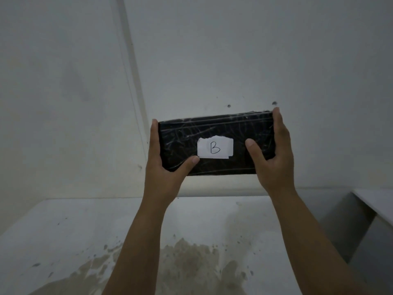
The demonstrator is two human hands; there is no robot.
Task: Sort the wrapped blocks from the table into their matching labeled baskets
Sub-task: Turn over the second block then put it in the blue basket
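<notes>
I hold a black block wrapped in clear film [214,126] up in front of me, level and facing the camera. A white paper label [215,148] on its front reads "B". My left hand [164,158] grips the block's left end, thumb on the front near the label. On the right end sits my right hand [273,154], fingers over the edge and thumb on the front. No basket is in view.
A white wall [191,60] with a few dark marks fills the background. Below lies a white surface [63,231] with brown stains near its front. A white ledge [378,201] stands at the right, with a grey gap beside it.
</notes>
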